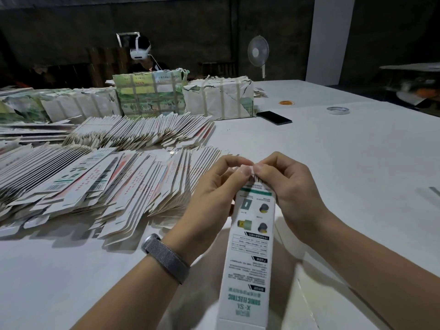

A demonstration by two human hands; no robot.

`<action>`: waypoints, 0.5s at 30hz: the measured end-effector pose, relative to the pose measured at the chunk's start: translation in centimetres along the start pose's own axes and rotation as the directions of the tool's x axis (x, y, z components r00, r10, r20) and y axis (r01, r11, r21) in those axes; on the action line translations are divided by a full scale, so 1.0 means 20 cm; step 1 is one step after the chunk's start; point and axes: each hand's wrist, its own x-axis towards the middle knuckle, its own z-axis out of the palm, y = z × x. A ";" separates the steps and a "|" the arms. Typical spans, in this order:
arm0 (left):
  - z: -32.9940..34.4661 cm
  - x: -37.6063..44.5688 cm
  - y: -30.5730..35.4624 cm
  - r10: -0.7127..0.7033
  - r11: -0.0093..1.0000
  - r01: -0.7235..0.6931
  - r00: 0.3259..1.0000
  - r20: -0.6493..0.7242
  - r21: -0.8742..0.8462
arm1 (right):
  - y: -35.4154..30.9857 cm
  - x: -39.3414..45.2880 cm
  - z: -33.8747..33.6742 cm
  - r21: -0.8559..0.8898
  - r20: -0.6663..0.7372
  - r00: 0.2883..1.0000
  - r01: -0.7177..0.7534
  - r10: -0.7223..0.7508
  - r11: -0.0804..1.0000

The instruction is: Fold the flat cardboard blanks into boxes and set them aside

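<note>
Now both hands [250, 184] pinch the box [250, 246] top between them.

Overhead light, bright on white table [333, 163], far background dim and murky. Soft shadows under near blank stacks [107, 186]. Wide-angle bending at edges; far objects soft, noisy.

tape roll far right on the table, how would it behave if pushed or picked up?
The tape roll lies flat on the table, so it would probably slide, not roll. It looks thin and hollow, so likely light. Set on edge, it could roll away.
</note>
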 end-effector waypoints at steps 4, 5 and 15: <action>0.01 -0.01 -0.01 0.003 1.000 -0.004 0.999 0.037 0.021 | 0.00 0.01 -0.02 0.020 -0.046 0.999 0.002 -0.001 1.000; 0.01 -0.01 0.00 0.007 1.000 -0.008 0.999 0.036 0.020 | 0.00 0.01 -0.02 0.024 -0.039 0.999 -0.003 0.004 1.000; -0.02 0.00 -0.02 -0.040 0.999 0.042 0.992 0.118 -0.020 | 0.00 0.01 -0.01 0.079 -0.044 0.997 -0.061 0.065 0.995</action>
